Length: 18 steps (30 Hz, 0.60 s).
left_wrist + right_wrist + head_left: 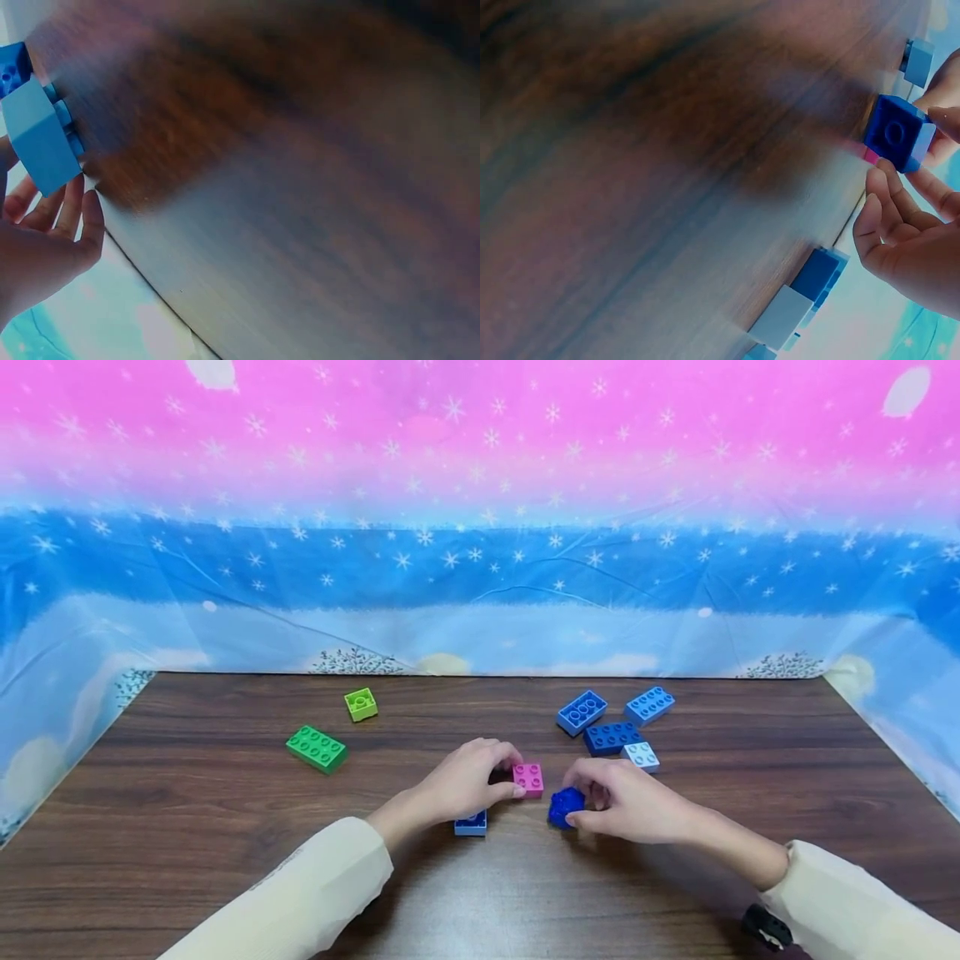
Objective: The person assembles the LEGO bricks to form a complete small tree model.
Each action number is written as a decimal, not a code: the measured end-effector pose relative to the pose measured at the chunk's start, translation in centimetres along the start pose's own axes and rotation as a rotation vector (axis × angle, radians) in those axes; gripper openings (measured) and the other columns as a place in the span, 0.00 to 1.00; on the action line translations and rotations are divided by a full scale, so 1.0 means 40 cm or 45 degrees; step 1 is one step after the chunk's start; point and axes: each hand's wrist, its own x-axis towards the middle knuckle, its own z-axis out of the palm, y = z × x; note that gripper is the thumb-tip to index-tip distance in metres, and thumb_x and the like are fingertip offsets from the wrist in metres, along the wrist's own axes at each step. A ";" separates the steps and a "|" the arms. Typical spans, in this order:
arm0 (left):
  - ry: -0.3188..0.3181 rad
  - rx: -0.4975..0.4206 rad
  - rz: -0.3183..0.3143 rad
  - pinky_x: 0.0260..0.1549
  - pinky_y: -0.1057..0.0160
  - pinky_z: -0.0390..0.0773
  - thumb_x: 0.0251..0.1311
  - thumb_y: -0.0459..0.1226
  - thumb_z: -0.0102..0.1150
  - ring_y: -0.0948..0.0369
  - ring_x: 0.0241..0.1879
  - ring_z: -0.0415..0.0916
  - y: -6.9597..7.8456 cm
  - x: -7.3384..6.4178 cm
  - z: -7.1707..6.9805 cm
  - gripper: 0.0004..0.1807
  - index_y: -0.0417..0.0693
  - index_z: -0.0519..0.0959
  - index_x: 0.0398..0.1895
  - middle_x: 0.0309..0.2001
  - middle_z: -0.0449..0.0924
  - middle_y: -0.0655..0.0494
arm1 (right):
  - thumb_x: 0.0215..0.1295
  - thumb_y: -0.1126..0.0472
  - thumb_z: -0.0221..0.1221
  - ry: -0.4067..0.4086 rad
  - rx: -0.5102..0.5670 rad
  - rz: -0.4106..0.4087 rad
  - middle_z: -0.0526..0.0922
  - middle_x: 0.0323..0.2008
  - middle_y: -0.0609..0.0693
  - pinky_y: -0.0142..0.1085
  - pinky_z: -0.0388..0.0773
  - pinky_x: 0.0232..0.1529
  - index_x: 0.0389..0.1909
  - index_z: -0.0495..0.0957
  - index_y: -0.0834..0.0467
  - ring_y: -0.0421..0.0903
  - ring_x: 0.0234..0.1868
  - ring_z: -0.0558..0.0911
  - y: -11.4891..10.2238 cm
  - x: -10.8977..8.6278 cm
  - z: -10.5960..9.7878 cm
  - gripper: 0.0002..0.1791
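My left hand (468, 781) pinches a square pink toy building brick (529, 780) at its left side, thumb in front and a finger behind. The brick's studs face up. Just below that hand lies a blue brick (471, 825), partly covered by it; in the left wrist view this blue brick (43, 135) looms large before the fingers. To the right of the pink brick, my right hand (637, 802) grips a dark blue brick (566, 808) between thumb and fingers. Its hollow underside (894, 131) shows in the right wrist view, tilted toward that camera.
Behind the right hand sit a pale blue brick (641, 757), a dark blue eight-stud brick (611, 738), an upturned blue brick (582, 712) and another blue brick (650, 704). A green brick (317, 748) and a lime brick (361, 703) lie left. A cloth (480, 635) borders the table.
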 end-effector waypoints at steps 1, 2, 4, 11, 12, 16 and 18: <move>-0.002 -0.007 0.005 0.39 0.60 0.71 0.56 0.41 0.61 0.59 0.38 0.71 0.000 -0.002 0.000 0.14 0.45 0.77 0.43 0.35 0.75 0.56 | 0.54 0.60 0.63 0.001 -0.002 0.007 0.73 0.26 0.44 0.30 0.72 0.26 0.39 0.75 0.57 0.40 0.26 0.73 0.001 -0.001 -0.001 0.11; -0.006 -0.012 0.012 0.39 0.60 0.71 0.56 0.41 0.62 0.59 0.38 0.71 0.001 -0.005 0.000 0.14 0.45 0.77 0.43 0.34 0.75 0.56 | 0.54 0.61 0.63 0.003 -0.004 0.013 0.73 0.26 0.43 0.31 0.72 0.27 0.38 0.75 0.57 0.40 0.26 0.73 0.002 -0.002 -0.002 0.12; -0.013 -0.015 0.026 0.38 0.60 0.70 0.55 0.41 0.62 0.59 0.37 0.71 0.003 -0.010 0.001 0.13 0.45 0.77 0.42 0.33 0.75 0.57 | 0.53 0.62 0.63 0.006 -0.007 0.025 0.74 0.26 0.44 0.31 0.72 0.27 0.38 0.74 0.57 0.40 0.27 0.73 0.003 -0.003 -0.005 0.12; -0.019 -0.032 0.066 0.37 0.61 0.70 0.53 0.40 0.64 0.59 0.35 0.70 0.007 -0.024 0.004 0.13 0.43 0.77 0.39 0.32 0.75 0.56 | 0.54 0.63 0.62 0.014 0.056 0.099 0.76 0.28 0.44 0.31 0.75 0.31 0.38 0.71 0.60 0.38 0.30 0.75 0.007 -0.010 -0.029 0.13; -0.020 -0.039 0.069 0.37 0.61 0.70 0.53 0.40 0.64 0.59 0.36 0.70 0.007 -0.024 0.004 0.13 0.43 0.77 0.39 0.32 0.75 0.56 | 0.54 0.63 0.62 0.016 0.063 0.107 0.76 0.28 0.44 0.31 0.75 0.31 0.38 0.71 0.59 0.38 0.30 0.75 0.008 -0.009 -0.033 0.12; -0.016 -0.059 0.083 0.38 0.60 0.70 0.52 0.38 0.64 0.58 0.36 0.71 0.007 -0.025 0.004 0.13 0.42 0.77 0.40 0.33 0.76 0.54 | 0.55 0.63 0.62 0.043 0.061 0.082 0.77 0.31 0.45 0.32 0.76 0.33 0.40 0.71 0.59 0.40 0.32 0.77 0.008 -0.005 -0.048 0.13; -0.014 -0.062 0.090 0.39 0.59 0.70 0.52 0.38 0.65 0.58 0.37 0.71 0.005 -0.025 0.004 0.14 0.42 0.77 0.40 0.34 0.76 0.54 | 0.54 0.64 0.62 0.052 0.065 0.067 0.78 0.32 0.46 0.34 0.76 0.34 0.41 0.71 0.60 0.41 0.34 0.78 0.007 0.000 -0.052 0.14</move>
